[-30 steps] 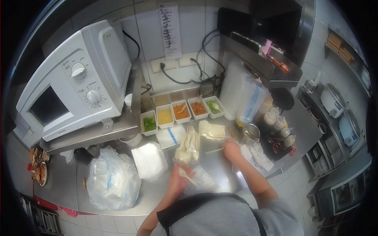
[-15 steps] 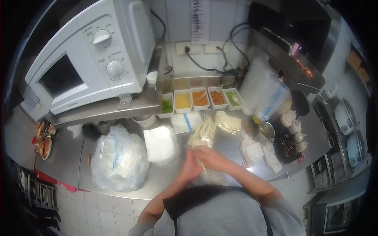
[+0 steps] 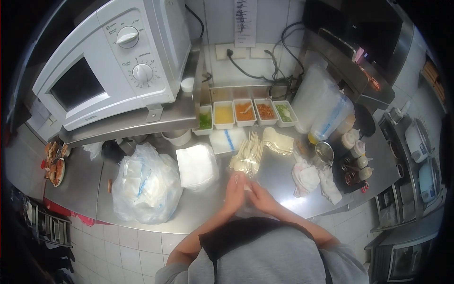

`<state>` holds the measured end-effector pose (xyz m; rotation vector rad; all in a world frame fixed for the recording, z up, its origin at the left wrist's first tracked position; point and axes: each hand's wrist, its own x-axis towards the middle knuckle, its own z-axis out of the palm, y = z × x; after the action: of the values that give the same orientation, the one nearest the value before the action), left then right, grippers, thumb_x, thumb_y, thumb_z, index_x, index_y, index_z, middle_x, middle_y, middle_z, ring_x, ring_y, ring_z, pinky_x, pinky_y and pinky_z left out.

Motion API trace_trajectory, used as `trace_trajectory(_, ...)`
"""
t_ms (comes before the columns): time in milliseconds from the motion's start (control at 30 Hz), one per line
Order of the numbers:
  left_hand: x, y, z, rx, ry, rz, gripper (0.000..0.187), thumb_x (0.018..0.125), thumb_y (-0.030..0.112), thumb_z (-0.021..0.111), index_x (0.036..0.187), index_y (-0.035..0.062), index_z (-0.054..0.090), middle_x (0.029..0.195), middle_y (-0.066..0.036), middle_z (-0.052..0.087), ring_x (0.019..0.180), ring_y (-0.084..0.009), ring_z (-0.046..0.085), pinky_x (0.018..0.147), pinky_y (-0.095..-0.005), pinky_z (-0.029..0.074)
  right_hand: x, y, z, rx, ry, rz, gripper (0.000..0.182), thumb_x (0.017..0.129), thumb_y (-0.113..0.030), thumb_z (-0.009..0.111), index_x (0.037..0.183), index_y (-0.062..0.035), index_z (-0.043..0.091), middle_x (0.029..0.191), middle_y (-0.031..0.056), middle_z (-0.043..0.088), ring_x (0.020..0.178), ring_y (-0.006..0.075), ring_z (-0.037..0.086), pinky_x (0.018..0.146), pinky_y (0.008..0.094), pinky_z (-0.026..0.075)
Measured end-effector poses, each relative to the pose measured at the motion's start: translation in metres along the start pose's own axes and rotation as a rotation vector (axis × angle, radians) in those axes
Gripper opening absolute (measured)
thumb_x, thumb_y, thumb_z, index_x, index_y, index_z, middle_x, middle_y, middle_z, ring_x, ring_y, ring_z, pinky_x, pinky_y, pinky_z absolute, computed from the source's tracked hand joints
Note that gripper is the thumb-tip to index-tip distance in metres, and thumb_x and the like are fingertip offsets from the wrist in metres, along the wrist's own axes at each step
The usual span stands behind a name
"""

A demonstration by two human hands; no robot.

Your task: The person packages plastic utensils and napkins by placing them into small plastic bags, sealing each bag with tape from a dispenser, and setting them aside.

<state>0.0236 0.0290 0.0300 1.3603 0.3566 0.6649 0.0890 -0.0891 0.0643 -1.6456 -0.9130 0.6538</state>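
Note:
Side by side at the front of the steel counter, my left hand (image 3: 235, 190) and my right hand (image 3: 262, 198) come together with fingers closed. A small pale piece shows between their fingertips, too hidden to name. Clear plastic film seems to lie under the hands. Just beyond my fingertips is a bundle of pale disposable forks (image 3: 248, 154) in a clear plastic bag. To its right lies a stack of flat beige packets (image 3: 278, 141). Left of my left hand sits a stack of white paper sheets (image 3: 197, 166), partly in plastic.
A large plastic bag (image 3: 146, 184) fills the left of the counter. White tubs of toppings (image 3: 223, 115) line the back, below a microwave (image 3: 113, 61) on a shelf. Rightward are crumpled cloths (image 3: 307, 177), a metal cup (image 3: 324, 154) and squeeze bottles (image 3: 358, 149).
My hands have shifted from overlapping to side by side, with the right hand lower. The pale strip that hung below them no longer shows. The view has tilted slightly.

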Motion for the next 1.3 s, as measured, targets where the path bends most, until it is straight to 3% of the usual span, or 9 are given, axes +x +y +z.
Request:
trace_trajectory(33, -0.001, 0.003, 0.0, 0.193, -0.028, 0.19, 0.016, 0.098, 0.018, 0.044, 0.105, 0.004, 0.047, 0.094, -0.006, 0.053, 0.088, -0.0177, 0.052, 0.079, -0.03, 0.043, 0.001, 0.001, -0.006, -0.316, 0.035, -0.24, 0.023, 0.088, -0.01, 0.051, 0.108, 0.0002, 0.05, 0.091, 0.025, 0.059, 0.081, 0.041, 0.058, 0.075, 0.0418, 0.047)
trace_trajectory(233, 0.012, 0.067, -0.051, 0.655, 0.194, 0.486, 0.026, 0.084, 0.005, 0.057, 0.11, 0.0013, 0.052, 0.115, -0.018, 0.048, 0.11, -0.0294, 0.048, 0.093, -0.0358, 0.04, 0.003, 0.022, -0.044, -0.403, 0.161, -0.083, 0.016, 0.087, -0.009, 0.049, 0.097, 0.0023, 0.054, 0.088, 0.0276, 0.057, 0.083, 0.046, 0.055, 0.072, 0.0475, 0.044)
trace_trajectory(333, 0.027, 0.063, -0.115, 0.48, 0.138, 0.071, 0.027, 0.08, -0.003, 0.054, 0.106, 0.0036, 0.057, 0.119, -0.017, 0.049, 0.113, -0.0323, 0.048, 0.086, -0.0394, 0.045, 0.001, 0.012, -0.049, -0.445, 0.116, -0.027, 0.021, 0.086, -0.008, 0.05, 0.103, 0.0016, 0.053, 0.089, 0.0277, 0.058, 0.084, 0.0458, 0.055, 0.073, 0.0469, 0.044)
trace_trajectory(467, 0.033, 0.023, -0.134, 0.799, 0.005, 0.185, 0.025, 0.082, 0.002, 0.054, 0.106, 0.0049, 0.061, 0.122, -0.014, 0.05, 0.122, -0.0337, 0.042, 0.094, -0.0484, 0.04, 0.026, -0.004, -0.032, -0.413, 0.089, -0.1, 0.029, 0.085, -0.009, 0.052, 0.112, 0.0011, 0.052, 0.093, 0.0276, 0.059, 0.087, 0.0447, 0.057, 0.076, 0.0456, 0.045)
trace_trajectory(633, 0.017, 0.015, -0.066, 1.489, 0.035, 0.158, 0.038, 0.08, 0.025, 0.059, 0.117, 0.0139, 0.059, 0.136, -0.01, 0.044, 0.135, -0.0375, 0.024, 0.097, -0.0736, 0.012, 0.085, -0.039, 0.019, -0.294, -0.042, -0.376, 0.038, 0.081, -0.009, 0.055, 0.117, 0.0015, 0.05, 0.1, 0.0257, 0.06, 0.093, 0.0429, 0.057, 0.082, 0.044, 0.047)
trace_trajectory(767, 0.021, -0.011, -0.075, 1.561, 0.093, 0.2, 0.041, 0.078, 0.025, 0.06, 0.118, 0.018, 0.059, 0.139, -0.009, 0.041, 0.134, -0.0396, 0.025, 0.094, -0.076, 0.013, 0.13, -0.048, 0.056, -0.301, -0.207, -0.087, 0.032, 0.08, -0.008, 0.055, 0.11, 0.002, 0.053, 0.098, 0.0254, 0.06, 0.093, 0.0437, 0.057, 0.08, 0.045, 0.047)
trace_trajectory(900, 0.015, 0.003, -0.074, 1.504, 0.092, 0.272, 0.041, 0.077, 0.022, 0.06, 0.118, 0.0164, 0.058, 0.137, -0.009, 0.041, 0.133, -0.0388, 0.026, 0.094, -0.075, 0.014, 0.179, 0.011, 0.081, -0.37, 0.024, -0.356, 0.027, 0.08, -0.007, 0.054, 0.105, 0.001, 0.053, 0.093, 0.0253, 0.06, 0.092, 0.0435, 0.057, 0.08, 0.0461, 0.046)
trace_trajectory(967, 0.016, 0.003, -0.076, 1.489, 0.094, 0.282, 0.041, 0.077, 0.022, 0.06, 0.118, 0.0158, 0.058, 0.137, -0.01, 0.041, 0.133, -0.0387, 0.026, 0.094, -0.0747, 0.014, 0.189, 0.007, 0.079, -0.373, -0.022, -0.12, 0.03, 0.08, -0.011, 0.054, 0.108, -0.0005, 0.053, 0.103, 0.024, 0.058, 0.099, 0.0412, 0.054, 0.084, 0.0457, 0.044)
trace_trajectory(1300, 0.014, 0.002, -0.076, 1.358, 0.147, 0.223, 0.065, 0.079, 0.025, 0.059, 0.136, 0.0039, 0.036, 0.146, -0.013, 0.03, 0.136, -0.0325, 0.025, 0.101, -0.068, 0.011, 0.224, 0.04, 0.064, -0.4, -0.131, -0.155, 0.03, 0.082, -0.009, 0.049, 0.111, -0.0026, 0.054, 0.104, 0.0236, 0.059, 0.101, 0.0408, 0.055, 0.086, 0.0452, 0.043)
